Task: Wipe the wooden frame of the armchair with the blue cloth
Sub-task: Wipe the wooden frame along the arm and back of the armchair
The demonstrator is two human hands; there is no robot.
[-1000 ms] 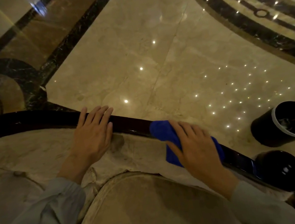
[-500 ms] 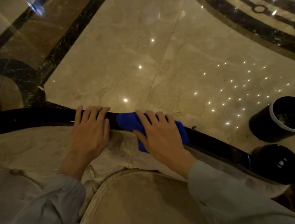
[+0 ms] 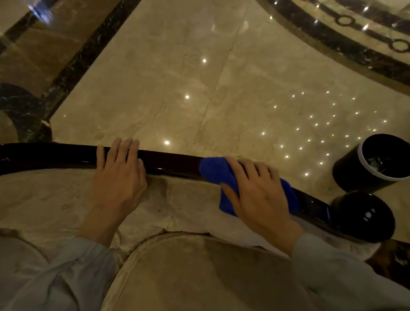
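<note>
The left hand point(image 3: 119, 178) lies flat on the dark wooden frame point(image 3: 40, 156), fingers straight, holding nothing. Further right along the frame, the right hand point(image 3: 259, 192) presses the blue cloth point(image 3: 216, 172) onto it, covering most; its fingertips curl out of sight.

1. The cloth point(image 3: 218, 177) lies on the wooden frame point(image 3: 170, 160), under the right hand point(image 3: 259, 192).
2. The left hand point(image 3: 119, 178) rests on the frame's left stretch.
3. A bin point(image 3: 375, 160) stands on the floor point(image 3: 184, 52) beyond the frame's right end.
</note>
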